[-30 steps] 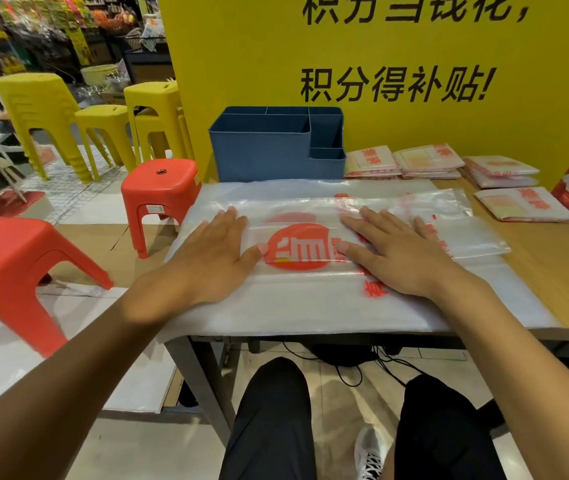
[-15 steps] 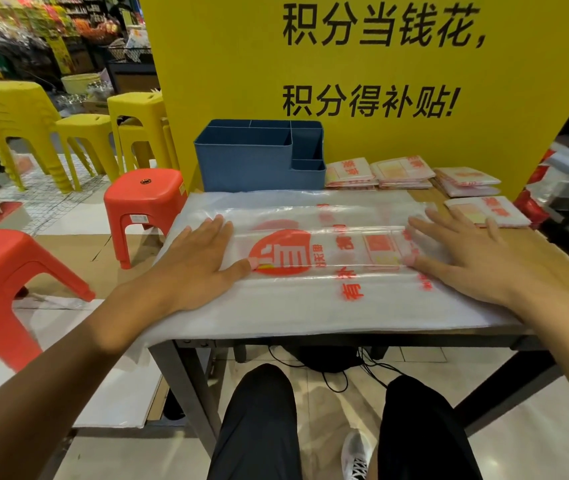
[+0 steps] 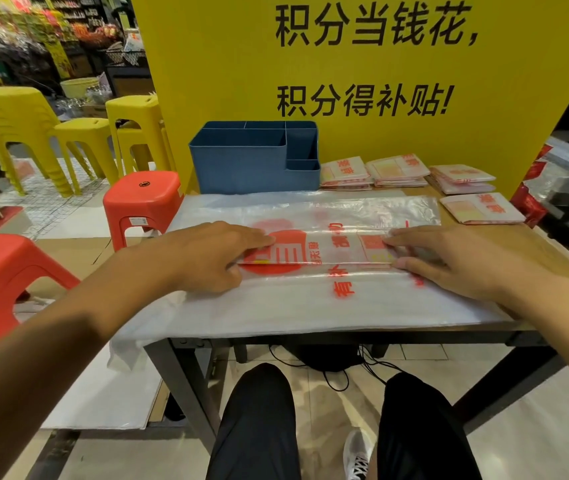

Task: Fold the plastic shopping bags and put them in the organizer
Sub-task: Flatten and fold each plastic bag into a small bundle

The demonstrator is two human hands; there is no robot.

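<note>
Presently, a clear plastic shopping bag (image 3: 328,252) with red print is seen lying flat along the near half of the wooden table (image 3: 549,258), on top of a pale plastic sheet (image 3: 293,306) that overhangs the near left corner. A lengthwise folded strip of the bag is pinched at its left end by the left hand (image 3: 214,258), thumb beneath the edge and fingers on top. The right end of the same strip is gripped likewise by the right hand (image 3: 449,261), thumb at the near edge and fingers laid above. A blue organizer (image 3: 252,164) is noted at the far edge, against a yellow signboard (image 3: 380,161), well apart from the bag. Four piles of folded bags (image 3: 397,169) are recorded to the organizer's right. Red stools (image 3: 144,199) and yellow stools (image 3: 82,140) are observed on the floor to the left.
</note>
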